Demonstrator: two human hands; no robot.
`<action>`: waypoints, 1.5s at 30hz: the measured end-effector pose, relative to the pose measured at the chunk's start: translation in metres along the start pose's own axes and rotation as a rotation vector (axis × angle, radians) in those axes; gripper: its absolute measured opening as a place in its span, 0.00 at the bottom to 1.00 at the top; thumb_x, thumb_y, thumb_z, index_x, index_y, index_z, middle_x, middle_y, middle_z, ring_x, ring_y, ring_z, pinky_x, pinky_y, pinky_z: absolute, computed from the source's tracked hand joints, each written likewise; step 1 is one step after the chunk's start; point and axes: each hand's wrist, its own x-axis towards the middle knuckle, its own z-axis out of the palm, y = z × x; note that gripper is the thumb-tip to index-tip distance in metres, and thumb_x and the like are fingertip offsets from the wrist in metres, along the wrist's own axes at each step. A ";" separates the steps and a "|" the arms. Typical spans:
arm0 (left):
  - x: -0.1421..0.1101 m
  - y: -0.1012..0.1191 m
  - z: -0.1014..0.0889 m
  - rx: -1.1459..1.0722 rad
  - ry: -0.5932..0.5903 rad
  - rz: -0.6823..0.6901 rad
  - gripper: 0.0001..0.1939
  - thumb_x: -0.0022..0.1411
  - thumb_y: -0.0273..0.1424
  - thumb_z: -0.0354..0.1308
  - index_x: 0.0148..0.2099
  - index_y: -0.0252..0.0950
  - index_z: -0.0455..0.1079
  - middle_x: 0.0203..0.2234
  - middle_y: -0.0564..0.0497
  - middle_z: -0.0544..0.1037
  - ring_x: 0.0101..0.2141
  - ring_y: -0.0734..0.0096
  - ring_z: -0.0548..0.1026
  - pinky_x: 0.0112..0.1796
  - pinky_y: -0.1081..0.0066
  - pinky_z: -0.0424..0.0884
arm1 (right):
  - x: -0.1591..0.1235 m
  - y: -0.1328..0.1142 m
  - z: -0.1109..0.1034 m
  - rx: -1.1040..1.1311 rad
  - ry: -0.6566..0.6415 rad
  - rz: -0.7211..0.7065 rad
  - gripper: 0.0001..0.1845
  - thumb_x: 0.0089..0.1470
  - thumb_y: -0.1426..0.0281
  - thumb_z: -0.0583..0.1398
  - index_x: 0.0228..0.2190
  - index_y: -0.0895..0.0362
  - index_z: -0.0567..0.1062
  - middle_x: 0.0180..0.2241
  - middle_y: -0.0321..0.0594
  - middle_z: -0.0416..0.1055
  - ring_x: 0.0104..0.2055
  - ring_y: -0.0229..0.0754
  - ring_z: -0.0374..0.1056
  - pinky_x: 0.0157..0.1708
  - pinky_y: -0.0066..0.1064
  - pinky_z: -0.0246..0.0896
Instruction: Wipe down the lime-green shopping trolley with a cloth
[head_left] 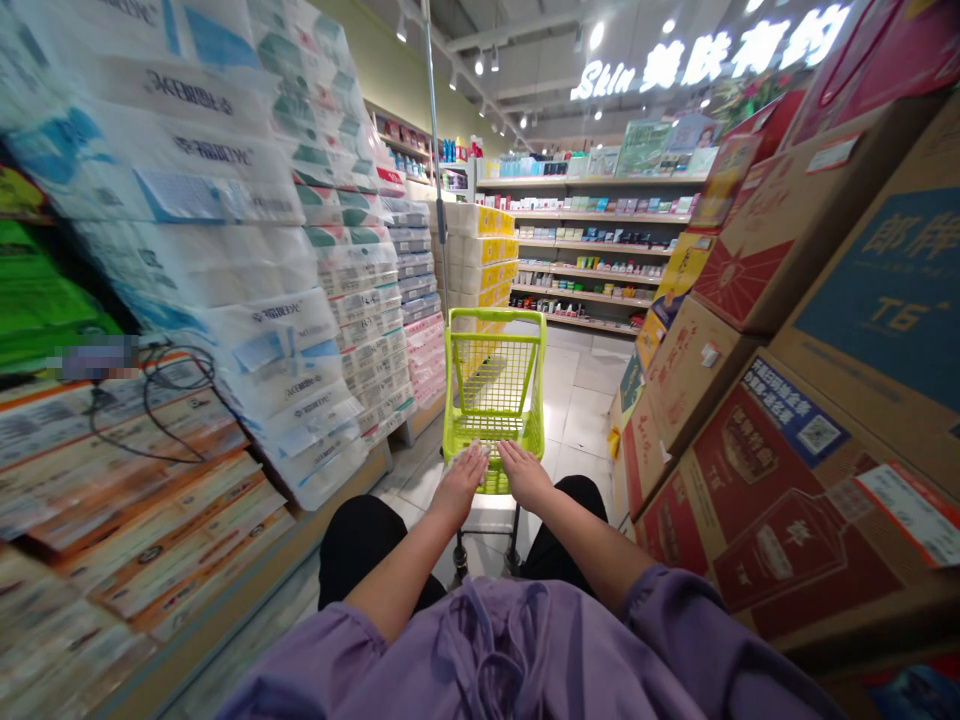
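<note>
Straight ahead in the head view stands a small lime-green shopping cart (497, 375) with a grid-walled basket and dark legs on casters. My left hand (463, 480) is at the near side of the basket, its fingers pressed over a crumpled white wipe (478, 449) that shows only in part. Close beside it, my right hand (523, 474) rests on the near part of the basket with its fingers stretched forward, holding nothing that I can see. The fingertips of both hands are near each other.
Stacked tissue packs (292, 350) rise on the left, with a black cable (176, 375) over the lower packs. Cardboard cartons (795, 500) form a wall on the right. Yellow-and-white packs (480, 250) and product shelves (592, 215) stand beyond, across a tiled floor (585, 410).
</note>
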 end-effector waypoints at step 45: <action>-0.002 -0.021 0.003 0.276 -0.026 -0.201 0.33 0.61 0.20 0.39 0.68 0.32 0.46 0.66 0.45 0.53 0.66 0.58 0.42 0.62 0.54 0.50 | 0.003 -0.032 -0.002 0.033 -0.011 -0.091 0.40 0.51 0.74 0.51 0.65 0.62 0.49 0.67 0.42 0.42 0.69 0.48 0.35 0.66 0.47 0.32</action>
